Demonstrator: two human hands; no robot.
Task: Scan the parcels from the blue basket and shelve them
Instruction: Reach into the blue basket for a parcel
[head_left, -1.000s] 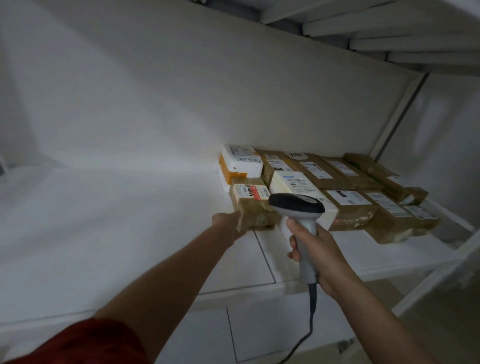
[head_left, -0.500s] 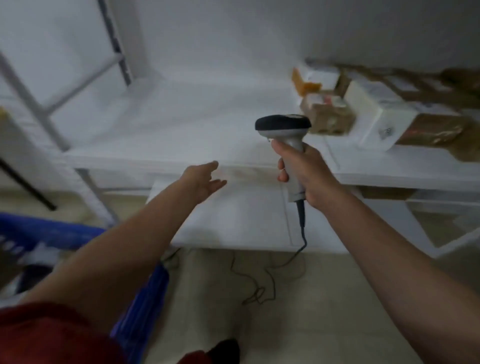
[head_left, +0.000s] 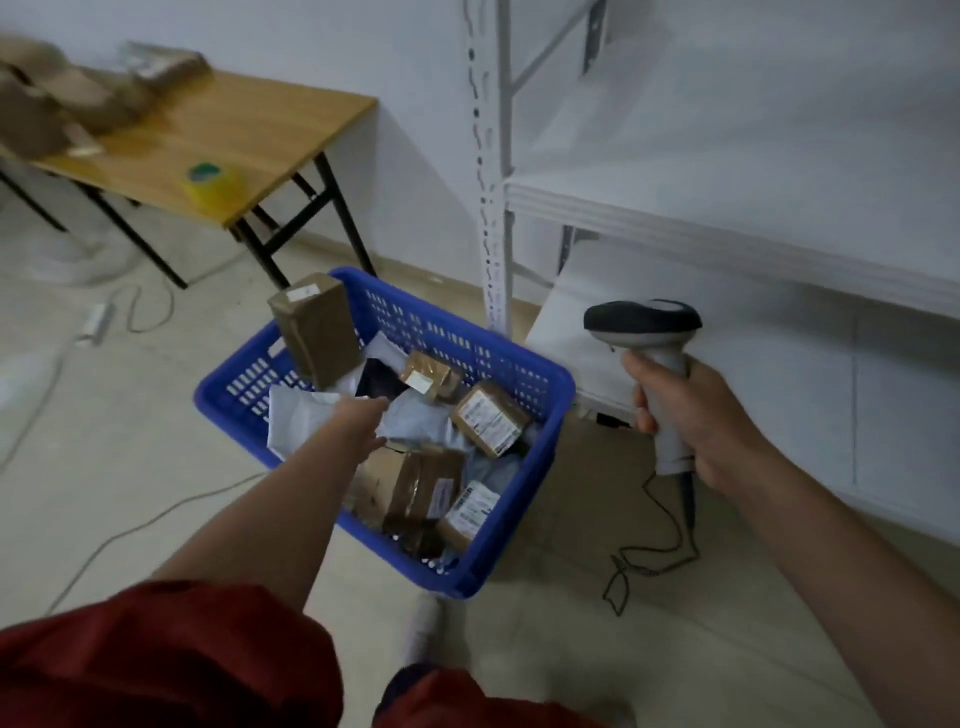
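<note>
Left hand (head_left: 358, 423) fingers loosely spread, empty, over parcels in blue basket (head_left: 524, 457); right hand (head_left: 696, 415) fist-wrapped round scanner (head_left: 647, 332) grip.

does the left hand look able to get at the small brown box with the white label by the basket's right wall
Probably yes. The left hand is already down inside the blue basket, and the labelled box lies on top of the pile just to its right, nothing covering it. The right hand holds the scanner well clear.
</note>
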